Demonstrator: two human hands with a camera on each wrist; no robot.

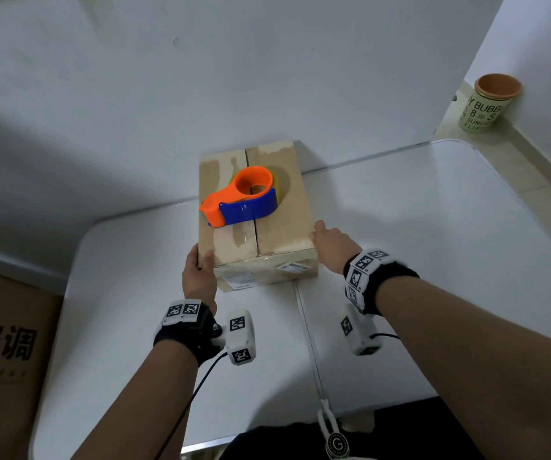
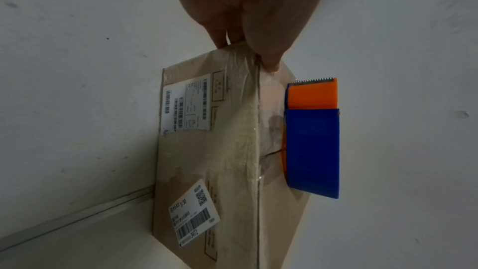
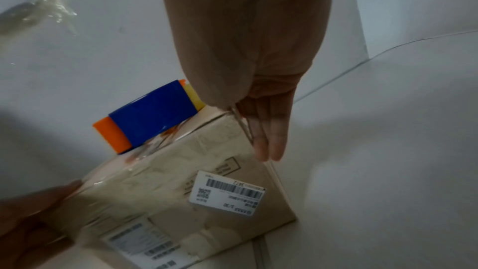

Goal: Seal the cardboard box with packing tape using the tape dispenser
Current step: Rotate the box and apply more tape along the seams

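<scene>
Gripping the cardboard box (image 1: 254,227) at its near corners, left hand (image 1: 199,277) curled, right hand (image 1: 330,247) flat, I judge it stiff and light.

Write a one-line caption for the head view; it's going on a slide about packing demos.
Both hands, left hand and right hand, steady a cardboard box with the tape dispenser resting on top.

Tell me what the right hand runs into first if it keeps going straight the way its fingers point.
Probably the wall. The right hand lies flat along the cardboard box, its fingers pointing along that side toward the wall behind; nothing shows between, though depth is unclear.
</scene>
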